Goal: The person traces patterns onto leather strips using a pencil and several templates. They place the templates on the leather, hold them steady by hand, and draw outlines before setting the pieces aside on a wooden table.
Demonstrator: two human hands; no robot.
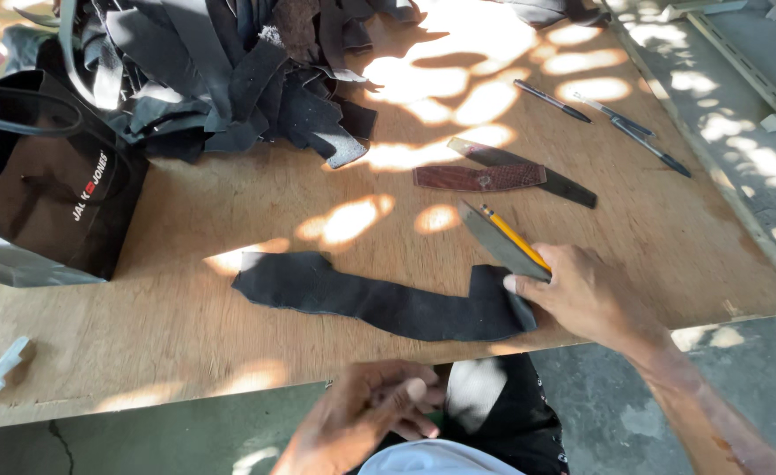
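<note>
Fingers [529, 280] of the right hand [586, 295] clench a grey template [498, 242] and yellow pencil [516, 237], lower right, over the black leather strip [379, 303] at the plywood table [186, 317] edge. Left hand [362, 422] hangs loosely curled, empty, bottom centre. Best laid flat, pressed firm.

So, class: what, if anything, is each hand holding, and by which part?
The right hand grips a dark flat template and a yellow pencil together at their near ends. The left hand, off the table, shows nothing clearly held.
</note>
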